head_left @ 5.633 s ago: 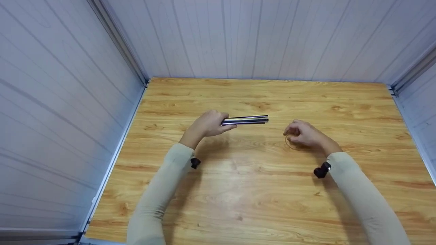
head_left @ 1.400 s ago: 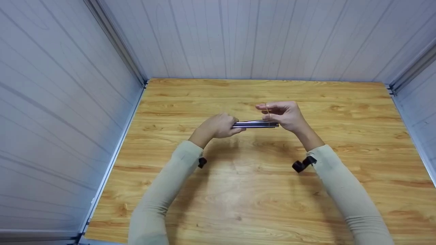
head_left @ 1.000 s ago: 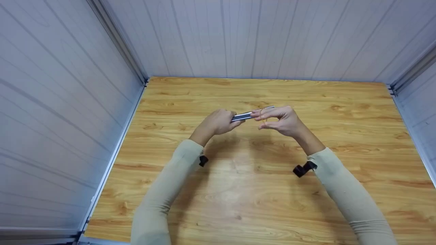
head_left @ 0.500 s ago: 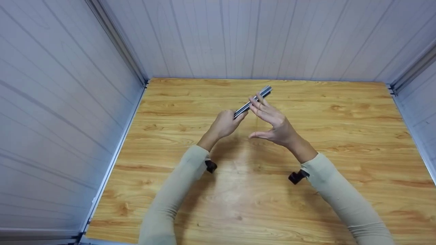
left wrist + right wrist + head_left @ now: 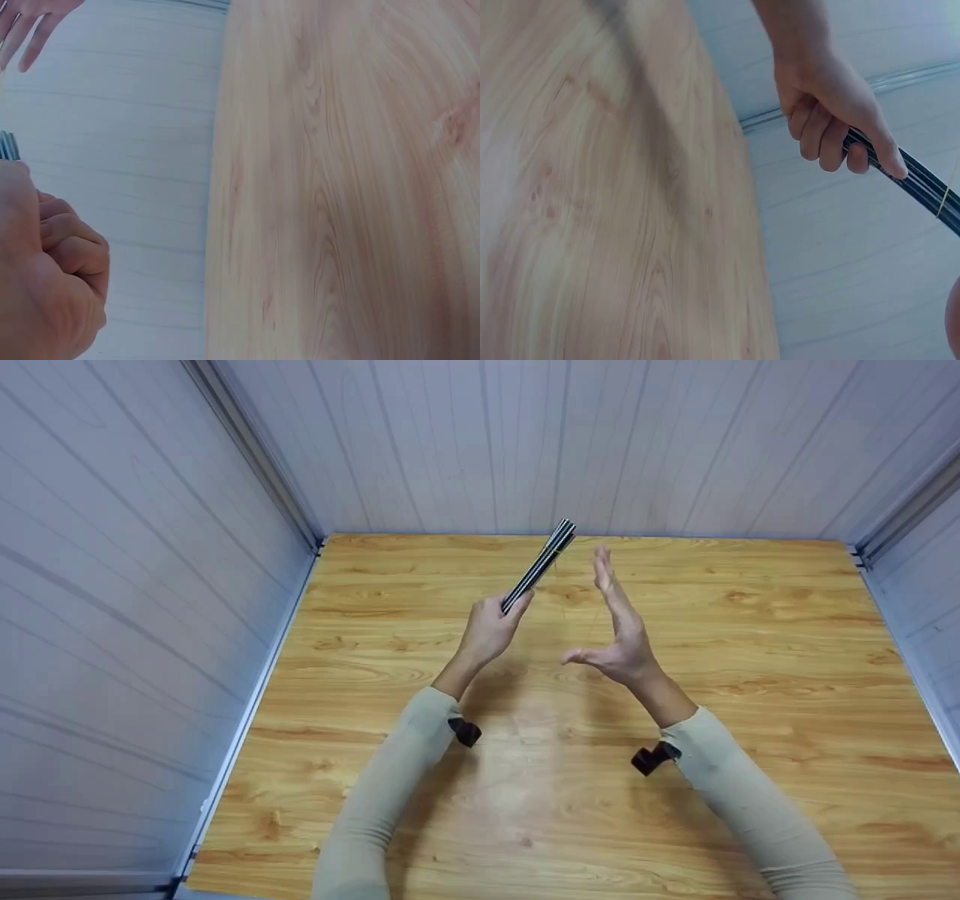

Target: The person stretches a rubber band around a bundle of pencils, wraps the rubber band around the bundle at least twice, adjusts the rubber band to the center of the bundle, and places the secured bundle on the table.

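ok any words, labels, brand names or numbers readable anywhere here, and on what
None: no readable text in any view.
The bundle of dark rods gripped by the left hand shows no marking.
The open right hand, wooden table and wall panels are blank.

The left hand (image 5: 487, 631) is curling into a fist, raised, its forearm angling in from the near left. The right hand (image 5: 619, 634) is standing edge-on just to its right, fingers (image 5: 604, 574) straight and pointing far, thumb sticking out leftward.
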`<state>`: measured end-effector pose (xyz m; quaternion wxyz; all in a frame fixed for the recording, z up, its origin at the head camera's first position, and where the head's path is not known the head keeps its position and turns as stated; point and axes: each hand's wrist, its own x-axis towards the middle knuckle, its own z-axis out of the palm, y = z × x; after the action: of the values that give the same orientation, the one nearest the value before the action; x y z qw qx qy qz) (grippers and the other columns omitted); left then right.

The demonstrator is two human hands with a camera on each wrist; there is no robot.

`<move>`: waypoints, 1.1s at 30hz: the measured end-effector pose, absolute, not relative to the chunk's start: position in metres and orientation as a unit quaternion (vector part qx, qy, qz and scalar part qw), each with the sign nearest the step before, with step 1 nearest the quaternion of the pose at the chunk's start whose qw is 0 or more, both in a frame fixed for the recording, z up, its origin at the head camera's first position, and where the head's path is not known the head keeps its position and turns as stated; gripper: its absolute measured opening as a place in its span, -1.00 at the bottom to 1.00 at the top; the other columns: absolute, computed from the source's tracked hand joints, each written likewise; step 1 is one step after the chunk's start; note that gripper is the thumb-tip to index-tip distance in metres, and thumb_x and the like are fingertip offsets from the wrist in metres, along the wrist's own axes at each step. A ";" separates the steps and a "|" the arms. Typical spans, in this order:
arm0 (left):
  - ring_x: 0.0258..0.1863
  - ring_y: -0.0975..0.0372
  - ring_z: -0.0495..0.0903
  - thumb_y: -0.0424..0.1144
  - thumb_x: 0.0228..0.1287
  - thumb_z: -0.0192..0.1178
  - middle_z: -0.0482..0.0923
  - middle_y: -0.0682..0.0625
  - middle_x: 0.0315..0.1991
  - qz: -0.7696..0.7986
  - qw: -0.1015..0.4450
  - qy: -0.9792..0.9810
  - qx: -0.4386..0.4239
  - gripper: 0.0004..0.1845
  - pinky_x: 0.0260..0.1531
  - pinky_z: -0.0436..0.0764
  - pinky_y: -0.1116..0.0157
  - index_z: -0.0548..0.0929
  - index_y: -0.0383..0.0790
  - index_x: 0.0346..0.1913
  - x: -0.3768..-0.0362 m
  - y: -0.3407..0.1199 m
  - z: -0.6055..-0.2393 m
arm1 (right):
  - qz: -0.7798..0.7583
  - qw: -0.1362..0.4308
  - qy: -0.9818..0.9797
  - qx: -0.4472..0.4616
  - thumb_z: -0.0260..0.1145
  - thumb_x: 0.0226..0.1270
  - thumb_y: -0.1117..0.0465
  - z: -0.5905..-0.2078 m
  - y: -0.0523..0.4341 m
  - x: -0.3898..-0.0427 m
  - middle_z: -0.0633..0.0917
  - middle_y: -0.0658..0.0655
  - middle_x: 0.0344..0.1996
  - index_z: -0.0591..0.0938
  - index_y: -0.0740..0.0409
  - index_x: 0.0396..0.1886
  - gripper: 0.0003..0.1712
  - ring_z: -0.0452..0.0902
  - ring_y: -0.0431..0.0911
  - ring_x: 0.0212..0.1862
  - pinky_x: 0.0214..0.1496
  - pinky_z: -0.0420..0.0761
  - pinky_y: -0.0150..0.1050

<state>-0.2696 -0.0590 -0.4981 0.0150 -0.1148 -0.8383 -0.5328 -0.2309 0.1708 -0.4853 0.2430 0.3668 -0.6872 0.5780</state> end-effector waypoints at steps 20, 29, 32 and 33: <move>-0.57 0.29 0.24 -0.16 0.71 0.29 0.33 0.11 -0.52 -0.465 0.087 -0.844 -0.253 -0.69 -0.45 0.25 0.38 0.68 -0.34 -0.21 -0.260 -0.077 -0.487 | 0.823 0.101 -0.490 0.268 0.85 0.11 0.01 -0.486 0.188 -0.241 0.73 -0.09 0.41 0.62 0.20 0.42 -0.06 0.68 -0.20 0.41 0.48 0.69 -0.26; -0.58 0.28 0.24 -0.01 0.75 0.22 0.31 0.13 -0.53 -0.305 0.067 -0.890 -0.333 -0.62 -0.48 0.21 0.36 0.63 -0.28 -0.19 -0.259 -0.084 -0.477 | 0.761 0.118 -0.575 0.277 0.78 0.22 0.09 -0.480 0.194 -0.245 0.89 -0.01 0.15 0.63 0.46 0.42 -0.11 0.80 -0.20 0.23 0.37 0.70 -0.39; -0.57 0.27 0.23 0.04 0.74 0.22 0.28 0.13 -0.53 -0.262 0.063 -0.897 -0.349 -0.57 -0.48 0.19 0.36 0.60 -0.27 -0.22 -0.260 -0.083 -0.472 | 0.724 0.115 -0.623 0.272 0.75 0.28 0.16 -0.480 0.196 -0.245 0.90 -0.08 0.11 0.61 0.58 0.39 -0.16 0.81 -0.24 0.14 0.23 0.75 -0.42; -0.57 0.26 0.23 0.05 0.75 0.22 0.26 0.13 -0.53 -0.251 0.061 -0.898 -0.355 -0.56 -0.48 0.19 0.35 0.58 -0.27 -0.23 -0.260 -0.082 -0.471 | 0.714 0.112 -0.636 0.270 0.73 0.30 0.20 -0.481 0.196 -0.244 0.90 -0.09 0.10 0.61 0.61 0.37 -0.18 0.81 -0.24 0.13 0.19 0.76 -0.43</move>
<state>-0.2598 -0.0818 -0.4709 0.0612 -0.3551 -0.8984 -0.2509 -0.2443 0.1963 -0.4808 0.1118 0.2701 -0.6361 0.7141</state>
